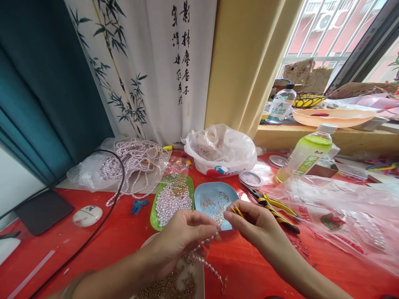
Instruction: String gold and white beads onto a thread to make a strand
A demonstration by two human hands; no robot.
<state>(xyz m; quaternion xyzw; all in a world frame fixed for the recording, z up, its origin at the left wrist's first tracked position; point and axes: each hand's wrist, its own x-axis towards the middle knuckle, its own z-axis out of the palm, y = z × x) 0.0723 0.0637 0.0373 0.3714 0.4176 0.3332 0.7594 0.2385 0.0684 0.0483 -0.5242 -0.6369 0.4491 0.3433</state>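
My left hand [191, 232] is closed in a pinch on a strand of small pearly beads [207, 263], whose loose end dangles below with a fine chain at its tip. Close by on the right, my right hand [249, 218] pinches a small yellow tool [238, 211]; its kind is hidden by the fingers. Behind both hands lies a blue tray [215, 191] with little metal findings in it. A green tray [154, 216] of pearly and gold beads stands beside it. Under my left hand is a pale tray [200, 280] with many tiny gold beads.
Yellow-and-black pliers [274, 211] lie right of the blue tray. A drink bottle [307, 153] and plastic bags [336, 216] occupy the right side. Bead strands [134, 162] are heaped at the back left. A black cable [116, 199] crosses near a mouse [87, 216].
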